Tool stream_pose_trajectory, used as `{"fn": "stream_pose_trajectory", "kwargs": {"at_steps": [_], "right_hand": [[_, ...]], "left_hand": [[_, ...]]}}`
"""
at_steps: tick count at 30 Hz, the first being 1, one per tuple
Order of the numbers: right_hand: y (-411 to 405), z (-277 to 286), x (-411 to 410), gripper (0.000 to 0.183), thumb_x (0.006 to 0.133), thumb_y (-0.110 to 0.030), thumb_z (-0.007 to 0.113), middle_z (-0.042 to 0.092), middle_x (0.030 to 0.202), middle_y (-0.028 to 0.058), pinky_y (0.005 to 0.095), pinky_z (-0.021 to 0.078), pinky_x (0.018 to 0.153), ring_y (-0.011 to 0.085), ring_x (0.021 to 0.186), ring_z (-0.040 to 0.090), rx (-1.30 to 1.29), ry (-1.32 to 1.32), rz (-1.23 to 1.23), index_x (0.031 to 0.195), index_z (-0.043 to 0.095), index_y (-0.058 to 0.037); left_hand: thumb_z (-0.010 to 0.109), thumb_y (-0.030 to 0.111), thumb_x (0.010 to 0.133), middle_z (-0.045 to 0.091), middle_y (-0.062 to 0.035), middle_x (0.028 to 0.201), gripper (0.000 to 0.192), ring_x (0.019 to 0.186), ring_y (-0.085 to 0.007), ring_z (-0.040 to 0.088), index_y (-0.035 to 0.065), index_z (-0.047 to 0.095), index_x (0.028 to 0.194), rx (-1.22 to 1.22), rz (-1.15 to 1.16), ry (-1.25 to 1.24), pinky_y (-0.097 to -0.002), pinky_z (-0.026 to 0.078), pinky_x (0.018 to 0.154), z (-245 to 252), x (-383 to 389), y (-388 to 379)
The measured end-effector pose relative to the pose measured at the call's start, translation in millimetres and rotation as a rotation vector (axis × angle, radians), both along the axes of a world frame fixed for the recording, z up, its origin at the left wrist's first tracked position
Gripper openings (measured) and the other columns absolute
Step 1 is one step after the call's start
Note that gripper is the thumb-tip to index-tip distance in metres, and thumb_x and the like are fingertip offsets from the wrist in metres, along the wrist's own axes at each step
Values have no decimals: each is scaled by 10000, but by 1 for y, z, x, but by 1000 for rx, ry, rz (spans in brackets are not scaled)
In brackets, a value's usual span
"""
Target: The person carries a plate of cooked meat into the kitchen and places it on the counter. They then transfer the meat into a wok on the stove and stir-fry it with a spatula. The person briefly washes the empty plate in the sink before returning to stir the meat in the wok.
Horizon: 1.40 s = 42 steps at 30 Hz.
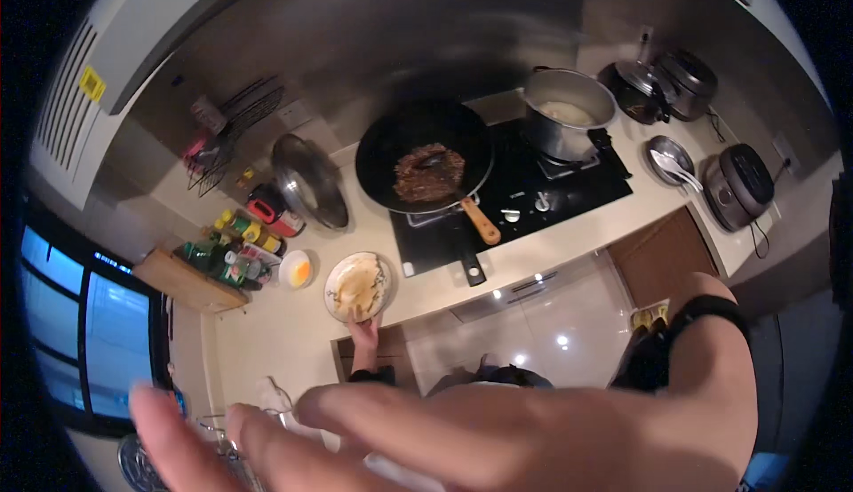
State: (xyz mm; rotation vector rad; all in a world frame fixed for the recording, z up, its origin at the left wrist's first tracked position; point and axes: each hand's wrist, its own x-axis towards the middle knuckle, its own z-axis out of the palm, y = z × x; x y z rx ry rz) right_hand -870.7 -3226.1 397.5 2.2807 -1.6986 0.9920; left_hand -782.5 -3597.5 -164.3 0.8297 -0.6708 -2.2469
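My left hand (364, 333) grips the near rim of a patterned plate (360, 284) smeared with light brown residue, at the counter's front edge. Large and blurred, my right hand (426, 432) is raised close to the camera with its fingers apart and nothing seen in them. A black wok (426, 119) on the gas hob holds browned minced food (426, 179), and a spatula with a wooden handle (481, 221) rests in it. Left of the plate stands a white bowl (295, 270) with egg yolk in it.
A metal pot (566, 109) with pale contents stands on the right burner. A pan lid (310, 182) leans at the wall beside several bottles (250, 232). A metal bowl with white spoons (670, 159) and a rice cooker (736, 185) are at the right.
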Motion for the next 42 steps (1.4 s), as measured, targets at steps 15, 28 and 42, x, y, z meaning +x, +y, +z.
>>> {"fn": "stream_pose_trajectory", "kwargs": {"at_steps": [15, 28, 42], "right_hand": [[-29, -4, 16, 215, 824, -28, 458, 590, 865, 85, 271, 477, 521, 207, 751, 582, -319, -658, 567, 990, 593, -11], [-88, -6, 40, 207, 910, -128, 439, 588, 887, 107, 311, 472, 597, 244, 727, 571, -877, -411, 587, 1003, 577, -5], [-68, -101, -34, 273, 841, -136, 482, 565, 1044, 141, 365, 448, 844, 301, 958, 553, 159, -396, 318, 1076, 546, -12]], "left_hand": [[505, 491, 826, 476, -92, 1277, 609, 1149, -263, 471, 111, 401, 1290, 23, -120, 60, -430, 442, 916, 44, 1, -13], [434, 370, 884, 521, -45, 1207, 415, 1091, -181, 517, 109, 469, 1205, 38, -76, -66, -297, 482, 866, 69, 13, 9], [434, 326, 914, 493, -48, 1241, 378, 1134, -166, 476, 93, 462, 1210, 116, 22, 96, -308, 380, 972, -39, 61, -42]]}}
